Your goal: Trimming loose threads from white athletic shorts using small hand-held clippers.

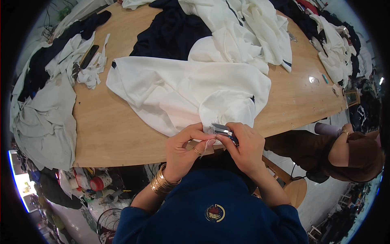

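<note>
A white garment (174, 89) with small dark trim lies spread over the table in front of me, its near edge gathered up toward my hands. My left hand (185, 146) pinches a bit of that garment's edge, with pale threads hanging below the fingertips. In my right hand (245, 144) is a pair of small thread snips (221, 129), dark-handled with metal blades pointing left. The blades lie close to the pinched edge, near my left fingertips. Whether they touch the cloth I cannot tell.
Dark navy cloth (166, 32) and more white garments (239, 36) lie beyond. Grey-green fabric (44, 126) hangs over the table's left edge, near white scraps (93, 73) and a dark phone-like object (89, 57). Another person (329, 150) and a wooden chair (295, 189) are at right.
</note>
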Action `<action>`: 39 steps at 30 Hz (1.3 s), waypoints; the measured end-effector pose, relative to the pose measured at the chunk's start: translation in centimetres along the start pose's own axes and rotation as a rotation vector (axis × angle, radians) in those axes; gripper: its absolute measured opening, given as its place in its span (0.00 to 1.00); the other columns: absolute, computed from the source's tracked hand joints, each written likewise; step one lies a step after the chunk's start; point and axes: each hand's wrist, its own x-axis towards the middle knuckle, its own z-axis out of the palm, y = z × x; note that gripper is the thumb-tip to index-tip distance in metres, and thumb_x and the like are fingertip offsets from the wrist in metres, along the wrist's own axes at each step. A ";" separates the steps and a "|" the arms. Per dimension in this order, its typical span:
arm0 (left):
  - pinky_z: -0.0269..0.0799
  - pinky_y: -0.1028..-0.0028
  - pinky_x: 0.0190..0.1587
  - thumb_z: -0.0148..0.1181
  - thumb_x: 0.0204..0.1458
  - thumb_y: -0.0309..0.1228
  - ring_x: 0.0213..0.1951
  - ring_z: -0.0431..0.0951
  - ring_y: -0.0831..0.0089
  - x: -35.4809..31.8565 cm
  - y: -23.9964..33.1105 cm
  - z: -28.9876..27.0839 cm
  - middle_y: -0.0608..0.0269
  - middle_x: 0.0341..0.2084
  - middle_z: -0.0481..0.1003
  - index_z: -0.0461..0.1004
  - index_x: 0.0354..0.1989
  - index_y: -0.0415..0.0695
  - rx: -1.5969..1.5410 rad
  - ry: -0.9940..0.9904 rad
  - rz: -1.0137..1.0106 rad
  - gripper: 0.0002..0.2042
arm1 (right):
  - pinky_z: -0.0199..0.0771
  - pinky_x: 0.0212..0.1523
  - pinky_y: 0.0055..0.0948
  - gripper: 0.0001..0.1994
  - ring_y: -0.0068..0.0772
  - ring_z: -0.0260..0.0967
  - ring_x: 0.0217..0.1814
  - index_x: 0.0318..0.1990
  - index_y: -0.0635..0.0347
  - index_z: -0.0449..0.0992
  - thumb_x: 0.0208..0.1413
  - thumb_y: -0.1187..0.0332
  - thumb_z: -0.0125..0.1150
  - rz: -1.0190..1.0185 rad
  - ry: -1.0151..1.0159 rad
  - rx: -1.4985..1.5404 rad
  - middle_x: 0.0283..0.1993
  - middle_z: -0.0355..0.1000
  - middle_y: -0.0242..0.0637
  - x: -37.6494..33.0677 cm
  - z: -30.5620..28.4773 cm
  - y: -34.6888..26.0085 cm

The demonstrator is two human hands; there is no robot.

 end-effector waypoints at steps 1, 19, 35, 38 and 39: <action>0.68 0.79 0.42 0.60 0.45 0.19 0.38 0.73 0.76 0.0 -0.1 0.0 0.56 0.39 0.74 0.76 0.33 0.37 0.007 -0.001 -0.003 0.06 | 0.62 0.22 0.28 0.12 0.34 0.65 0.22 0.32 0.60 0.71 0.46 0.62 0.63 0.002 0.007 0.000 0.23 0.68 0.35 0.0 0.1 0.1; 0.68 0.78 0.43 0.63 0.43 0.19 0.40 0.73 0.74 0.0 -0.5 0.8 0.56 0.40 0.74 0.76 0.32 0.38 0.086 -0.016 0.002 0.07 | 0.62 0.21 0.29 0.11 0.35 0.66 0.20 0.31 0.60 0.71 0.51 0.61 0.59 0.186 -0.004 0.098 0.20 0.67 0.37 -0.6 0.4 0.4; 0.64 0.75 0.49 0.61 0.46 0.23 0.44 0.71 0.73 0.7 -0.6 0.5 0.56 0.43 0.73 0.75 0.32 0.36 0.003 -0.026 -0.106 0.05 | 0.51 0.24 0.15 0.13 0.13 0.51 0.23 0.39 0.58 0.73 0.44 0.75 0.64 0.364 0.083 0.637 0.20 0.55 0.22 0.4 0.8 0.7; 0.65 0.76 0.48 0.60 0.48 0.23 0.43 0.71 0.76 0.5 -0.6 0.7 0.56 0.43 0.72 0.74 0.32 0.35 -0.109 -0.024 -0.194 0.06 | 0.55 0.25 0.17 0.10 0.17 0.54 0.23 0.37 0.58 0.76 0.44 0.75 0.65 0.228 0.119 0.528 0.21 0.58 0.27 0.7 1.5 1.0; 0.65 0.77 0.47 0.60 0.48 0.23 0.42 0.71 0.77 0.6 -0.3 0.6 0.57 0.42 0.73 0.73 0.33 0.35 -0.140 -0.006 -0.210 0.05 | 0.55 0.24 0.18 0.09 0.19 0.54 0.22 0.36 0.58 0.77 0.44 0.75 0.65 0.212 0.134 0.528 0.21 0.60 0.28 0.8 1.5 0.8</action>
